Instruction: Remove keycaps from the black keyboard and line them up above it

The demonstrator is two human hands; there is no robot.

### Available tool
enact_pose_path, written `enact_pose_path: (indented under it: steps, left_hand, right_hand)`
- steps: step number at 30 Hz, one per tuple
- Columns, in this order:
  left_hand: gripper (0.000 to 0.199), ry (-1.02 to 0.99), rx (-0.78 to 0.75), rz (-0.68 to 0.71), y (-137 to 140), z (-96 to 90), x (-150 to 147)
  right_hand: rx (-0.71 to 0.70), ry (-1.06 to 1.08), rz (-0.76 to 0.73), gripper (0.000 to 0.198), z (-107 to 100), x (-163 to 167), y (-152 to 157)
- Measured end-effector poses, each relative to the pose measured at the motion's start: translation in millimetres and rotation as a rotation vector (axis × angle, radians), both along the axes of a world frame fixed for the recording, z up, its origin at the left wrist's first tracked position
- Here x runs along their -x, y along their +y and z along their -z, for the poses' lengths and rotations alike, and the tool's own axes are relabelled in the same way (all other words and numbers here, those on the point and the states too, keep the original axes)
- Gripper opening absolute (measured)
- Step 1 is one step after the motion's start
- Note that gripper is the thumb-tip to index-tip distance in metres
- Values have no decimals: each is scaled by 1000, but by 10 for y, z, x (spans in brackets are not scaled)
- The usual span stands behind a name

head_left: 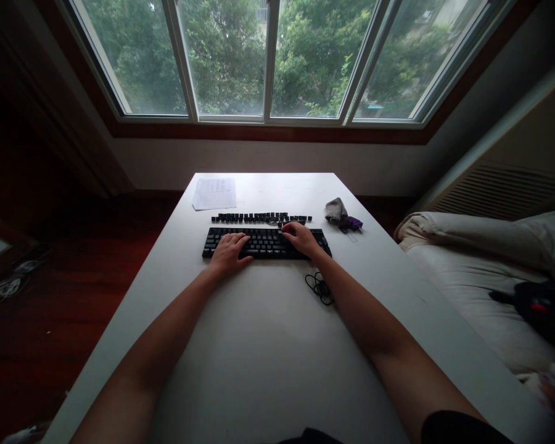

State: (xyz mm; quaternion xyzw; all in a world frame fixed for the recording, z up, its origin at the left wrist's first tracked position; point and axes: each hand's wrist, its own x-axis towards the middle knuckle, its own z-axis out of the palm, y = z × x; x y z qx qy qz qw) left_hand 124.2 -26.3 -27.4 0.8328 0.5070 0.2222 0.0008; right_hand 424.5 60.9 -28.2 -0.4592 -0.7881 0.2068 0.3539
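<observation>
A black keyboard [267,242] lies across the white table in front of me. My left hand [229,251] rests on its left part, fingers spread over the keys and thumb near the front edge. At the right part, my right hand [301,238] is bent over the upper keys with thumb and fingertips pinched together. Whatever is between those fingertips is too small to make out. Just behind the keyboard, several loose black keycaps [248,217] stand in rows. A small pale, wire-like thing [273,223] lies near my right fingertips.
A coiled black cable [320,287] lies by my right forearm. A grey cloth [335,210] and a purple item [354,224] sit to the right. Printed paper [215,193] lies at the far left of the white table [268,345]. A bed [462,277] stands at the right.
</observation>
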Motion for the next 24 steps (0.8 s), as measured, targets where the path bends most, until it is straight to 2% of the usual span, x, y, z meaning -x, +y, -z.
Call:
enact_pose_path:
  steps: [6, 24]
  left_hand:
    - [64, -18, 3, 7, 6, 12, 6]
    - [63, -3, 0, -3, 1, 2, 0]
  right_hand:
    - [29, -26, 2, 9, -18, 2, -27]
    - [-107, -138, -113, 9, -27, -17, -52]
